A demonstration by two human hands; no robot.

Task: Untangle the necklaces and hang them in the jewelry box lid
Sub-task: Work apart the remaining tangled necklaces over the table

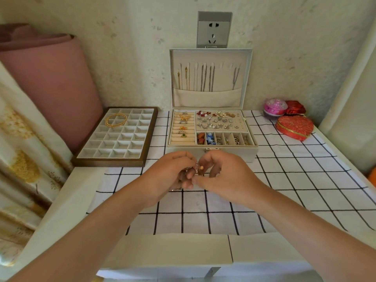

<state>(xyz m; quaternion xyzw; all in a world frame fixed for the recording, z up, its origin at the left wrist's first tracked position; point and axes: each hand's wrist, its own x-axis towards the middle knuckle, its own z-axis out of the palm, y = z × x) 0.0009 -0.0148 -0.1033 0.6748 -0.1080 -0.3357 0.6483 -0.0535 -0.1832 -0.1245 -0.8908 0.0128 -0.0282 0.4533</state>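
A cream jewelry box stands open at the back of the table. Its upright lid has a row of hooks; several thin chains hang there into a fabric pocket. In front of the box, my left hand and my right hand meet above the cloth. Both pinch a small tangled necklace with a little pendant between the fingertips. Most of that chain is hidden by my fingers. A gold necklace lies coiled in the tray on the left.
A brown compartment tray sits left of the box. The box base holds rings, earrings and small trinkets. A red heart-shaped box and two small gift boxes stand at the back right. A black-checked white cloth covers the table; a pink roll leans at left.
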